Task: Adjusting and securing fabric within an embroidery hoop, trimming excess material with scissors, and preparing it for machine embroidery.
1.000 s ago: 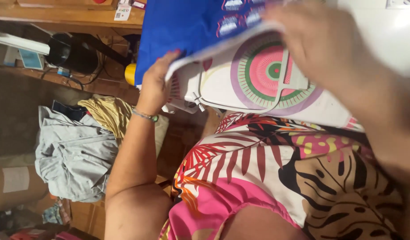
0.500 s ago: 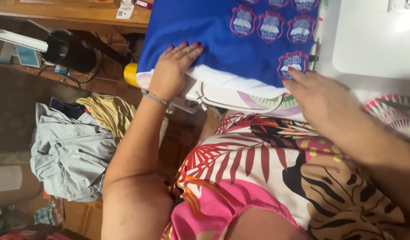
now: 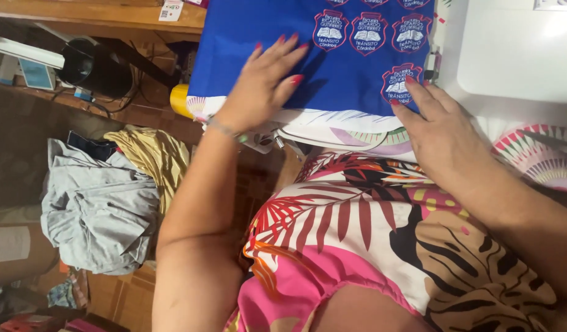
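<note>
While both hands lay flat, fingers spread, the left hand (image 3: pixel 265 83) pressed the blue cloth (image 3: pixel 296 55) (with stitched badges) at upper centre; the right hand (image 3: pixel 440 132) rested on its lower right edge, over white patterned fabric (image 3: pixel 351 132).

Red-painted nails, wrist bracelet (image 3: pixel 225 129), floral leaf-print dress (image 3: pixel 382 240)

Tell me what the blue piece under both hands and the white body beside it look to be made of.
The blue piece looks like thin woven fabric, matte to faintly shiny: it lies flat and soft under the left hand and right hand, with sewn-on or printed badges. The white body looks like smooth hard plastic or painted metal, with an even sheen; which one is unclear.
</note>
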